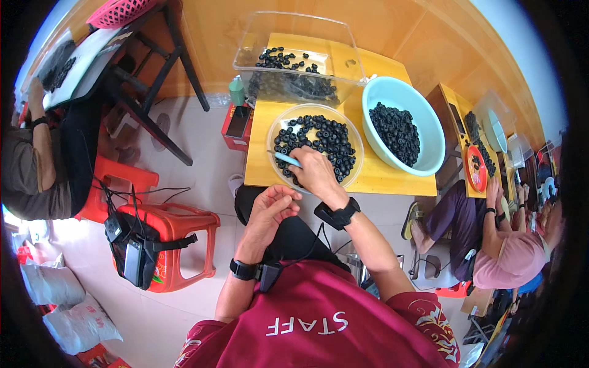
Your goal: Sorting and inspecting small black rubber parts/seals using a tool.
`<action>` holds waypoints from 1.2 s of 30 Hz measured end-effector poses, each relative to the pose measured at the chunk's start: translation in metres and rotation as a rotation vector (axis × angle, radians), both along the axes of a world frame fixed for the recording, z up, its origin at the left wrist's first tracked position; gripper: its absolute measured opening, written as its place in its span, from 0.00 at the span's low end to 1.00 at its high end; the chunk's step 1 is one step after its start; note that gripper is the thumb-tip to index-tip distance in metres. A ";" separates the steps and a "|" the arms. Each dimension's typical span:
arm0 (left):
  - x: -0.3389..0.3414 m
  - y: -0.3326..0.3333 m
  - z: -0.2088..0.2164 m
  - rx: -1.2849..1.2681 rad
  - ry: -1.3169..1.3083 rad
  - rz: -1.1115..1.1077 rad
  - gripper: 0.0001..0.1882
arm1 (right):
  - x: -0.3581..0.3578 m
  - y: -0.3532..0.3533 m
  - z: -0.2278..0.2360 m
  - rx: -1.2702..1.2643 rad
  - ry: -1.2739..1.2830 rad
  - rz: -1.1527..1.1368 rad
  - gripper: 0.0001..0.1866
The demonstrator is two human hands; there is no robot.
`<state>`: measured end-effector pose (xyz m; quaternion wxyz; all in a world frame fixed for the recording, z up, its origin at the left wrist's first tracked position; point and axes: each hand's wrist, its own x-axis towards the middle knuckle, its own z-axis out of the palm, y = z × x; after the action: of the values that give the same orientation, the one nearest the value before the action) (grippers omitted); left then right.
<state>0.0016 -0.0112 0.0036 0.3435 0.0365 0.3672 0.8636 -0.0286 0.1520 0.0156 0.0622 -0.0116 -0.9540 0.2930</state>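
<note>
My right hand (pixel 317 173) is closed around a slim tool with a light-blue handle (pixel 288 159). Its thin tip points left, over a clear round tray (pixel 270 132) of small, round black pieces (pixel 336 132), some with a dimple or hole. What kind of tool it is cannot be made out. Just in front of the tray's near rim, my left hand (pixel 270 214) is curled, thumb against fingers. Anything pinched there is too small or hidden to name. Both wrists wear black straps with small devices.
On the yellow table (pixel 264 168) stand a clear plastic bin (pixel 294 92) and a light-blue basin (pixel 437 126), both holding black pieces. A red stool (pixel 184 233) with a black bag (pixel 132 245) is at left. Other people sit working on both sides.
</note>
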 end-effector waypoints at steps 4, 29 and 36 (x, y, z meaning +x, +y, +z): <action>-0.001 -0.001 -0.004 0.005 -0.012 0.052 0.07 | 0.015 0.009 0.025 -0.377 -0.157 -0.059 0.06; 0.002 0.036 0.005 -0.036 0.126 0.103 0.09 | 0.091 0.004 0.041 -0.688 0.064 -0.229 0.10; -0.003 0.031 0.005 0.137 -0.061 0.016 0.09 | 0.108 0.015 0.057 -0.370 0.114 -0.128 0.10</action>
<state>-0.0011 0.0196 0.0088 0.3442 0.0306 0.2966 0.8903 0.0797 0.1673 0.0729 0.1316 -0.0669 -0.8762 0.4588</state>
